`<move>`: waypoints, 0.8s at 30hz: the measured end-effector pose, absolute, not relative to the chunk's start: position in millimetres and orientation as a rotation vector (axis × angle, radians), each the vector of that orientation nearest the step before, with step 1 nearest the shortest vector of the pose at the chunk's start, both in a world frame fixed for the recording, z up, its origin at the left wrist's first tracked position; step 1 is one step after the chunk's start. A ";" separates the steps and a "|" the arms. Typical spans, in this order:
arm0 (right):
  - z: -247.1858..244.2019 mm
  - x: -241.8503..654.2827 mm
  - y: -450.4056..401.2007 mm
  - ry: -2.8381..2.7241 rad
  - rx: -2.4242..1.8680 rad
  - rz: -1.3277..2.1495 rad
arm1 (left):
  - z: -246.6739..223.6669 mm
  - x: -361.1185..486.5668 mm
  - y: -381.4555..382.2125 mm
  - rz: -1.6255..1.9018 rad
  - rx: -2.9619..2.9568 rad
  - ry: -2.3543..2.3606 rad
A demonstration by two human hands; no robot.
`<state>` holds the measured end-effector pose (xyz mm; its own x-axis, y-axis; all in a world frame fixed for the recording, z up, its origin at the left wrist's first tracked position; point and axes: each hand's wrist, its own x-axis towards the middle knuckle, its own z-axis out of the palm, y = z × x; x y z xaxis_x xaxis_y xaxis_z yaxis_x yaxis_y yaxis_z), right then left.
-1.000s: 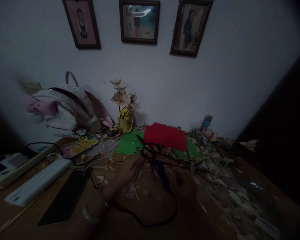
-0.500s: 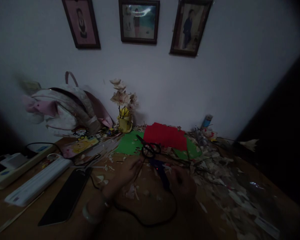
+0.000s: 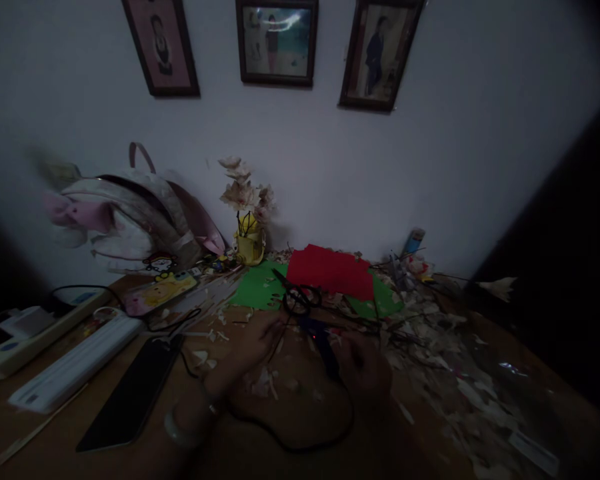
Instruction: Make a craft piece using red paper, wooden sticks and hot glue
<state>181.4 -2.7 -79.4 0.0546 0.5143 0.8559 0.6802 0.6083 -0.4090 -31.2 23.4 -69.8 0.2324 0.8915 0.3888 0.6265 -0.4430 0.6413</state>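
Observation:
My left hand, with a bangle and a bracelet at the wrist, pinches a thin dark stick near the table's middle. My right hand is closed to the right of a dark blue glue gun with a small red light. Something small and pale shows at its fingertips, too dim to make out. The glue gun lies between my hands, its cord looping toward the front. Black scissors rest just behind, partly over green paper and beside red paper.
At left are a black tablet-like slab, a long white box, a power strip and a backpack. A yellow pot of flowers stands by the wall. Pale scraps cover the right side.

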 end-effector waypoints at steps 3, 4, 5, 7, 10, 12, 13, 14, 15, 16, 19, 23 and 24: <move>-76.0 180.0 -3.3 -1.575 -1.019 -0.243 | -70.8 -30.7 22.9 1.041 2.148 1.442; -74.1 179.8 -3.5 -1.591 -1.020 -0.274 | -71.5 -30.6 23.0 1.034 2.144 1.445; -72.0 179.7 -3.6 -1.613 -1.016 -0.314 | -72.2 -30.5 23.1 1.029 2.143 1.444; -68.4 180.0 -3.5 -1.649 -1.003 -0.408 | -73.5 -30.3 23.6 1.037 2.148 1.435; -67.0 182.6 -3.8 -1.639 -0.973 -0.533 | -74.8 -30.2 24.5 1.061 2.148 1.420; -69.8 186.1 -5.1 -1.640 -0.956 -0.513 | -75.3 -30.3 24.9 1.062 2.139 1.419; -72.2 188.2 -5.9 -1.635 -0.959 -0.467 | -75.5 -30.5 25.0 1.059 2.133 1.420; -75.1 190.2 -6.7 -1.633 -0.970 -0.403 | -75.7 -30.7 25.2 1.059 2.122 1.423; -78.1 192.1 -7.2 -1.622 -0.983 -0.341 | -75.8 -31.0 25.3 1.065 2.109 1.425; -81.0 193.6 -7.4 -1.598 -1.000 -0.292 | -75.9 -31.3 25.4 1.076 2.092 1.429; -86.5 194.5 -6.2 -1.512 -1.017 -0.233 | -75.0 -31.9 25.2 1.084 2.054 1.437; -82.9 189.5 -4.3 -1.526 -0.957 -0.215 | -73.3 -32.0 24.9 1.057 2.041 1.437; -80.9 188.0 -4.2 -1.533 -0.944 -0.218 | -73.5 -32.2 25.0 1.060 2.031 1.447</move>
